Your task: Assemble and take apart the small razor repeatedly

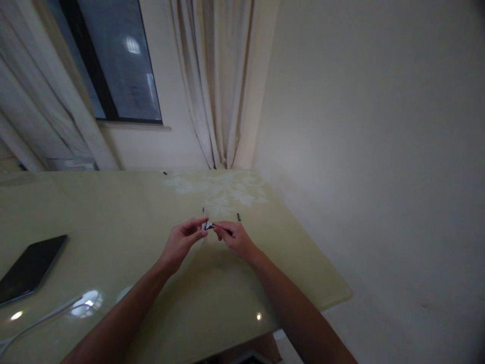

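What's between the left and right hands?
The head view shows a light-and-dark piece, too small to identify, between left hand and right hand.

Around the person's two bare hands (182,241) (238,239) and one small white-and-dark piece (208,225) are one slim dark-tipped stick (203,209) at 12 o'clock, two small dark oblong pieces (164,173) (238,217) at 11 and 2, one flat black slab (33,268) at 9, and two cream cloth curtains (41,86) (214,76) at 10 and 12.
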Demonstrator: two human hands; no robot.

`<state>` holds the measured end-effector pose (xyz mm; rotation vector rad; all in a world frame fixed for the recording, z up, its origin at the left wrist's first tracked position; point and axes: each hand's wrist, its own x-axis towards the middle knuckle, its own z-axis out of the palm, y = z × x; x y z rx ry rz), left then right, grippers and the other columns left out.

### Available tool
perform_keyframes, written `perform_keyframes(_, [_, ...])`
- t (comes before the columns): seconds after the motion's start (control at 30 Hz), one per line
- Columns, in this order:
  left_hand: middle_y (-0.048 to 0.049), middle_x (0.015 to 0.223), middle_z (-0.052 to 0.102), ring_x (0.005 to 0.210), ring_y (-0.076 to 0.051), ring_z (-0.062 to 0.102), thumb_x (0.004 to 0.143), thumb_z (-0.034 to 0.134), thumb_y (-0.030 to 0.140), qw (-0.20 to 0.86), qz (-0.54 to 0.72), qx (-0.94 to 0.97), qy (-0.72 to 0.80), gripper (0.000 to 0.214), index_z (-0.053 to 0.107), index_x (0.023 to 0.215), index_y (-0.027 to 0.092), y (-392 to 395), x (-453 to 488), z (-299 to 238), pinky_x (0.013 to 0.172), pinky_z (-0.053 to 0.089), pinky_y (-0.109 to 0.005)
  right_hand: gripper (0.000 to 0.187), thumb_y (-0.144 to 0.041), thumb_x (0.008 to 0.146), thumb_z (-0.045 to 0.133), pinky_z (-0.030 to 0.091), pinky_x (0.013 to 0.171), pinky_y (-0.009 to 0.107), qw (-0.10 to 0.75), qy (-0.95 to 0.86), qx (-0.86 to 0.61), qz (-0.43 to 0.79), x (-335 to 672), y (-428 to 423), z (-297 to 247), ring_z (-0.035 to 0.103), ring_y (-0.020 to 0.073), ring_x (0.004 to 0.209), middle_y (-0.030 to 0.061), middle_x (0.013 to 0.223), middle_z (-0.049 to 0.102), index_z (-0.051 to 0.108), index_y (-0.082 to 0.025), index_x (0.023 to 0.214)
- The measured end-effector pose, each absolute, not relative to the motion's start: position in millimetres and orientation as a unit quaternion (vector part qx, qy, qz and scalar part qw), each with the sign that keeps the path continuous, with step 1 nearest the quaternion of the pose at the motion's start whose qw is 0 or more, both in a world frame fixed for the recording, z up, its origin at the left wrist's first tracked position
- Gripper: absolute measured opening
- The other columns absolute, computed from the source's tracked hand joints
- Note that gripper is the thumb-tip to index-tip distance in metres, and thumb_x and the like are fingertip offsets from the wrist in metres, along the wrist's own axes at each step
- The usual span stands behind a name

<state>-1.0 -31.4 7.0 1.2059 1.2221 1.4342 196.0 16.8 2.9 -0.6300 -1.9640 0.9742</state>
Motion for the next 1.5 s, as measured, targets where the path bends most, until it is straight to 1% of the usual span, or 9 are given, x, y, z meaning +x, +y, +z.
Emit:
perform_keyframes(0.3, [-0.006, 0.093, 0.074, 0.087, -0.02, 0.062, 0.062, 0.091, 0.055, 0.454, 0.581, 0.465, 0.489, 0.061, 0.081, 0.112, 0.02, -28.7, -1.8, 0.0, 0.083, 0.051, -0.032, 0.04, -0.046, 0.102, 0.056, 0.042, 0.063, 0.024, 0.451, -0.764, -0.259, 0.381, 190.6, 15.7, 1.8, 0.054, 0.0132, 0.064, 0.0013, 0.071, 0.064, 0.08, -0.015, 0.106])
perform_keyframes(0.6, [-0.0061, 0.108, 0.073, 0.089, -0.018, 0.062, 0.071, 0.087, 0.05, 0.464, 0.542, 0.518, 0.471, 0.058, 0.075, 0.121, 0.024, -26.7, -6.6, 2.3, 0.078, 0.049, -0.028, 0.034, -0.042, 0.099, 0.058, 0.042, 0.064, 0.024, 0.451, -0.758, -0.283, 0.378, 191.1, 17.2, 4.3, 0.056, 0.0135, 0.064, 0.0019, 0.072, 0.067, 0.081, -0.016, 0.102])
perform_keyframes(0.87, [-0.0038, 0.097, 0.069, 0.085, -0.017, 0.061, 0.068, 0.086, 0.056, 0.44, 0.562, 0.497, 0.494, 0.06, 0.076, 0.116, 0.021, -24.4, -5.8, 4.3, 0.077, 0.048, -0.027, 0.03, -0.043, 0.096, 0.063, 0.041, 0.062, 0.024, 0.435, -0.755, -0.285, 0.399, 189.0, 20.1, 2.2, 0.056, 0.0134, 0.064, 0.0008, 0.074, 0.068, 0.076, -0.018, 0.103])
perform_keyframes(1.0, [-0.0042, 0.096, 0.068, 0.076, -0.016, 0.057, 0.073, 0.077, 0.063, 0.375, 0.527, 0.531, 0.547, 0.064, 0.072, 0.12, 0.02, -22.8, -15.2, 7.1, 0.069, 0.045, -0.027, 0.026, -0.043, 0.091, 0.066, 0.044, 0.058, 0.024, 0.476, -0.698, -0.317, 0.431, 197.6, 36.2, -2.4, 0.056, 0.0132, 0.059, -0.0005, 0.074, 0.067, 0.065, -0.02, 0.103])
perform_keyframes(1.07, [-0.0054, 0.09, 0.068, 0.073, -0.018, 0.057, 0.078, 0.068, 0.068, 0.322, 0.476, 0.56, 0.596, 0.06, 0.073, 0.109, 0.017, -21.5, -19.3, 4.6, 0.066, 0.044, -0.029, 0.025, -0.045, 0.091, 0.063, 0.043, 0.054, 0.024, 0.518, -0.651, -0.37, 0.414, 211.0, 50.7, -4.5, 0.055, 0.0136, 0.054, -0.0007, 0.071, 0.066, 0.061, -0.021, 0.096])
perform_keyframes(1.13, [-0.0063, 0.082, 0.068, 0.07, -0.021, 0.058, 0.083, 0.058, 0.071, 0.262, 0.395, 0.599, 0.646, 0.056, 0.07, 0.092, 0.017, -20.9, -19.9, -0.8, 0.065, 0.043, -0.031, 0.025, -0.045, 0.09, 0.061, 0.046, 0.059, 0.026, 0.547, -0.623, -0.439, 0.347, 228.4, 65.7, -7.1, 0.059, 0.0159, 0.061, 0.0011, 0.069, 0.066, 0.062, -0.021, 0.086])
perform_keyframes(1.23, [-0.007, 0.077, 0.067, 0.071, -0.024, 0.06, 0.088, 0.049, 0.07, 0.152, 0.261, 0.661, 0.687, 0.052, 0.062, 0.078, 0.021, -21.6, -14.1, -10.4, 0.067, 0.041, -0.033, 0.024, -0.039, 0.087, 0.062, 0.047, 0.067, 0.028, 0.501, -0.615, -0.56, 0.237, 251.6, 81.1, -13.7, 0.065, 0.0192, 0.071, 0.005, 0.073, 0.07, 0.067, -0.02, 0.072])
perform_keyframes(1.33, [-0.0078, 0.077, 0.066, 0.073, -0.024, 0.06, 0.092, 0.048, 0.061, 0.048, 0.172, 0.704, 0.687, 0.044, 0.056, 0.071, 0.022, -22.8, -6.5, -16.6, 0.068, 0.038, -0.034, 0.022, -0.035, 0.086, 0.065, 0.045, 0.065, 0.029, 0.424, -0.62, -0.631, 0.192, 260.6, 85.3, -22.5, 0.066, 0.021, 0.072, 0.0074, 0.075, 0.073, 0.072, -0.021, 0.071])
perform_keyframes(1.5, [-0.0069, 0.073, 0.065, 0.069, -0.022, 0.059, 0.095, 0.044, 0.041, 0.005, 0.153, 0.707, 0.69, 0.034, 0.052, 0.067, 0.023, -22.8, -4.9, -21.0, 0.065, 0.034, -0.033, 0.016, -0.033, 0.089, 0.069, 0.043, 0.062, 0.029, 0.38, -0.617, -0.677, 0.128, 252.6, 87.0, -33.5, 0.066, 0.0221, 0.073, 0.0097, 0.08, 0.073, 0.074, -0.021, 0.079])
